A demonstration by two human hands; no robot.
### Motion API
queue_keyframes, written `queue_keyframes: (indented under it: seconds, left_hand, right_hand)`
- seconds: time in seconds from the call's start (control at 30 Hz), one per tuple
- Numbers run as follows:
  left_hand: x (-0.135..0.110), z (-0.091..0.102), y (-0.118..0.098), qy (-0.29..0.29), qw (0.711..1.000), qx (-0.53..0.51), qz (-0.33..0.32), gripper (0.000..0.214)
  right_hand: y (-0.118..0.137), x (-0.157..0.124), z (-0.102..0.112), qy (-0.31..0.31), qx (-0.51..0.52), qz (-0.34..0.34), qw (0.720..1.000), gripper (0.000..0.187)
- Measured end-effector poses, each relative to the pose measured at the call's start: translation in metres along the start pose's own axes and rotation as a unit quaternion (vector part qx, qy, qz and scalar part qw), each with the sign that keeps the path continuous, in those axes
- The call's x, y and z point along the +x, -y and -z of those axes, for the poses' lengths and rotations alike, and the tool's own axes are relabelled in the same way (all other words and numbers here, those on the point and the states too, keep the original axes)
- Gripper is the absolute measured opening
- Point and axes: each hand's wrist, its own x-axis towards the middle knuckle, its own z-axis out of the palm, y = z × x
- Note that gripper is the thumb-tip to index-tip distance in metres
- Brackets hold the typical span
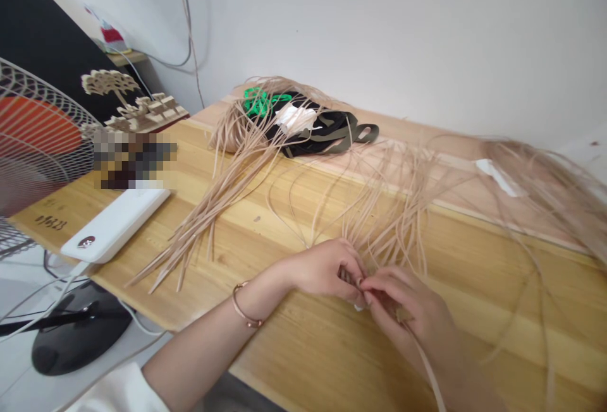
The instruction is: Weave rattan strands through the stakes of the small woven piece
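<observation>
My left hand (325, 270) and my right hand (410, 311) meet over the wooden table (303, 349), fingers pinched together on the near ends of a fan of thin tan straw strips (384, 216). The strips spread away from my fingers toward the wall. One strip (429, 368) trails back under my right wrist. A thin bracelet (244, 311) circles my left wrist. A second loose bundle of strips (222, 203) lies to the left, untouched.
A black bag (322, 127) with green print sits at the back under strips. A white power bank (116, 222) lies at the left edge, a fan (33, 146) beside it. More strips (545, 178) pile at the right. A wooden ornament (135, 109) stands back left.
</observation>
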Motion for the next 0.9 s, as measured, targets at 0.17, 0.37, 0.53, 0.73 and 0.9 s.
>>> queue_keyframes:
  seconds: [0.17,0.37,0.53,0.73,0.9]
  left_hand:
    - [0.0002,-0.0008,-0.0003,-0.007,1.0,-0.005,-0.004,0.007]
    - [0.0009,-0.0026,-0.0011,-0.01,1.0,-0.019,0.018,0.005]
    - [0.0005,-0.0039,-0.0022,-0.013,1.0,-0.001,0.021,0.007]
    - [0.0004,-0.0033,-0.002,-0.012,1.0,-0.017,0.021,0.007]
    - [0.0001,-0.0029,0.0009,-0.014,0.999,-0.031,0.021,0.007]
  right_hand:
    - [0.0011,0.0008,-0.0002,0.01,-0.012,0.003,1.0,0.015]
    - [0.0037,0.0027,0.0008,0.022,-0.028,0.012,0.999,0.017]
    - [0.005,0.0031,0.0021,0.054,-0.027,0.007,0.998,0.019]
    - [0.007,0.0031,0.0069,0.084,0.008,-0.027,0.996,0.022]
    - [0.0051,-0.0001,0.0082,0.098,0.03,-0.056,0.993,0.019]
